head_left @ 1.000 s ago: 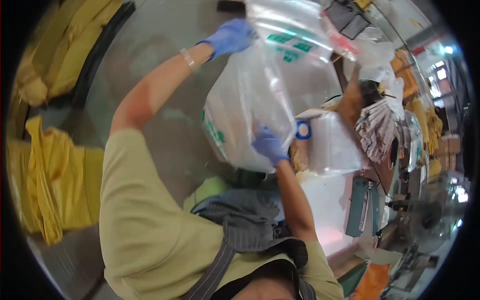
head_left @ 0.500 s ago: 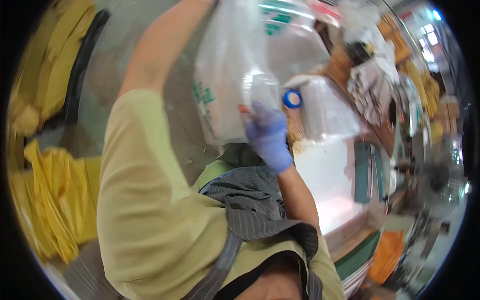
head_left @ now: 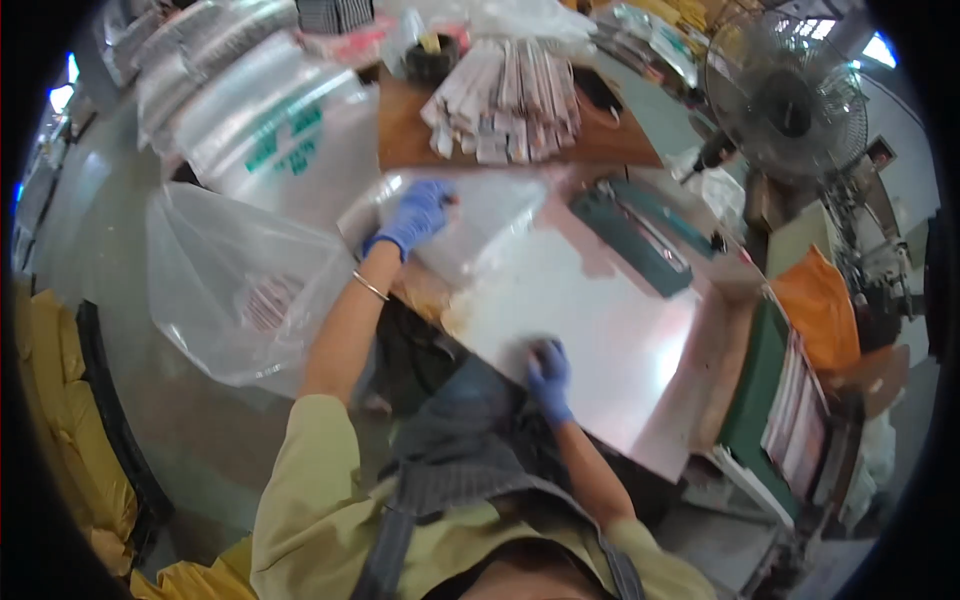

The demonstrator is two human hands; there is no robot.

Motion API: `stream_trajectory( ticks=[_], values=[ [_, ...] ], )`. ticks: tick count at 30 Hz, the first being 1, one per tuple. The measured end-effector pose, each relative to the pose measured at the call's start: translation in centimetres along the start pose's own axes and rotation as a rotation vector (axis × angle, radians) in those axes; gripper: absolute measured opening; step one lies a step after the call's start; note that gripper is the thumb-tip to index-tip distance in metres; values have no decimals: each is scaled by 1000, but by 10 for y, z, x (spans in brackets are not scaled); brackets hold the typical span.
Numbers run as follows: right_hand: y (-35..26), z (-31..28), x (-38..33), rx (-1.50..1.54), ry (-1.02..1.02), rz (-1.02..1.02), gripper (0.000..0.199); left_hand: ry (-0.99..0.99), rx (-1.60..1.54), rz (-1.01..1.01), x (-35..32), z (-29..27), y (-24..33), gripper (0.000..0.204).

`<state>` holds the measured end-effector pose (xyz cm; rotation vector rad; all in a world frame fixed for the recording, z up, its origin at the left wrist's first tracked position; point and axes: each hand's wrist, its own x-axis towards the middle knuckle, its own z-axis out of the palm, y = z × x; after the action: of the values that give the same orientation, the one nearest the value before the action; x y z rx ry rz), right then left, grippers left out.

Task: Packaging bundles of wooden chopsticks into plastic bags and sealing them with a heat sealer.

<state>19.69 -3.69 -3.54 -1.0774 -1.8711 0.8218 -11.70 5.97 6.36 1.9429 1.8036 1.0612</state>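
Note:
My left hand (head_left: 415,215), in a blue-purple glove, reaches across a stack of clear plastic bags (head_left: 495,215). Its fingers are bunched together over the bags' left end; what they hold, if anything, is hidden. My right hand (head_left: 550,382), gloved alike, is over the near edge of the pale worktop (head_left: 590,345). Motion smears its fingers, and a dark blur shows at their tips. Left of my left forearm sits a large clear plastic bag (head_left: 210,285), slumped, with a small striped bundle inside showing through.
Behind the stack, many pale strips (head_left: 510,95) lie on a brown board (head_left: 400,135). A green-printed plastic sheet (head_left: 290,140) covers the left back. A grey-green long tool (head_left: 635,235) lies on the worktop. At right are a fan (head_left: 785,100) and an orange bag (head_left: 820,305).
My view has turned toward the worktop. My left hand has come to the clear bags, and my right hand has moved from a filled bag to the worktop's near edge.

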Motion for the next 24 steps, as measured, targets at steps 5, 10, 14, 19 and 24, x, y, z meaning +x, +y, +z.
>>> stream_trajectory(
  ticks=[5,10,14,19,24],
  values=[
    [18,-76,-40,36,216,72,11,-139,307,192,31,35,-19,27],
    [-15,-43,4,510,96,214,16,-49,129,595,-36,130,57,24],
    [-51,-33,67,335,170,-136,10,-192,21,285,-45,90,123,24],
    [-55,-44,96,90,339,-147,15,242,132,-11,-33,24,138,22],
    [-114,-37,85,173,231,-226,12,150,424,207,-46,66,152,39]
  ],
)
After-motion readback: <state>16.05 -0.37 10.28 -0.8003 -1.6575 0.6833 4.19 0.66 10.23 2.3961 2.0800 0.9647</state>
